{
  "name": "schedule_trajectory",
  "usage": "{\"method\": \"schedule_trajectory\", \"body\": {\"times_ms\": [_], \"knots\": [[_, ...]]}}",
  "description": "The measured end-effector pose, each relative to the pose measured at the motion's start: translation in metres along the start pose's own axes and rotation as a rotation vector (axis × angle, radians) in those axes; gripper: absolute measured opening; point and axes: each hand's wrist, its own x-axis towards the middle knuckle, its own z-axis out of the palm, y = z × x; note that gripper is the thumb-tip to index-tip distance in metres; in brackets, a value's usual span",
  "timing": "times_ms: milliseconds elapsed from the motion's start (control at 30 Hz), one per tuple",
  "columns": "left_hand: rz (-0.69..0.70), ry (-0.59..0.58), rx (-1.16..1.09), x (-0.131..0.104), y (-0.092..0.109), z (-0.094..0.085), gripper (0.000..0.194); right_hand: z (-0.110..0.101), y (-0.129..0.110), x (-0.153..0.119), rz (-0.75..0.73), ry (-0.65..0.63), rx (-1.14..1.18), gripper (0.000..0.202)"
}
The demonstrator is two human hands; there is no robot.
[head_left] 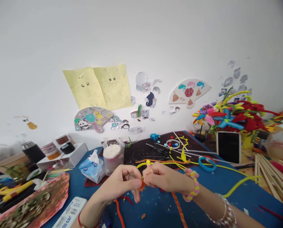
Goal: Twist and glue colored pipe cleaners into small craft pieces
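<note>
My left hand (124, 183) is in front of me over the blue table, thumb and fingertips pinched on a bit of orange pipe cleaner (142, 185). Right beside it, my right hand (164, 177) has its fingers curled around the same orange piece, most of which the fingers hide. Orange strands, one on the left (119, 213) and a speckled one on the right (179, 209), hang or lie below the hands. A pink-and-yellow twisted bracelet (191, 185) circles my right wrist. Yellow pipe cleaners (215, 166) lie behind the right hand.
Behind the hands are pliers (164, 152), a dish of beads (172, 144), a blue coil (207, 163) and a tissue pack (92, 167). A phone (228, 147) leans before colourful pipe-cleaner flowers (227, 118). Wooden sticks (272, 180) lie right; a leaf-covered board (37, 202) lies left.
</note>
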Motion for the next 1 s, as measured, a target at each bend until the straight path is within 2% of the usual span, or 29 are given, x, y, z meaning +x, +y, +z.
{"method": "schedule_trajectory", "body": {"times_ms": [133,333,467,633,767,933,1000], "knots": [[-0.091,0.004,0.025,0.003,0.001,0.005,0.015,-0.004,-0.001,0.0,-0.01,-0.002,-0.137,0.031],[0.023,0.207,0.087,0.009,0.001,0.008,0.013,-0.011,-0.008,-0.004,-0.005,0.09,-0.268,0.023],[0.064,0.256,0.069,0.01,-0.001,0.005,0.016,-0.011,-0.012,-0.006,-0.018,0.201,-0.25,0.012],[0.061,0.218,0.063,0.011,-0.008,0.001,0.021,-0.007,-0.013,-0.005,-0.079,0.365,-0.388,0.007],[0.038,0.164,0.002,0.014,-0.014,-0.001,0.03,-0.008,-0.013,-0.006,-0.144,0.344,-0.452,0.007],[-0.036,0.033,-0.185,0.018,-0.019,-0.003,0.028,-0.009,-0.013,-0.005,-0.169,0.322,-0.511,0.009],[-0.036,0.039,-0.179,0.018,-0.019,-0.003,0.025,-0.009,-0.012,-0.005,-0.164,0.328,-0.539,0.009]]}}
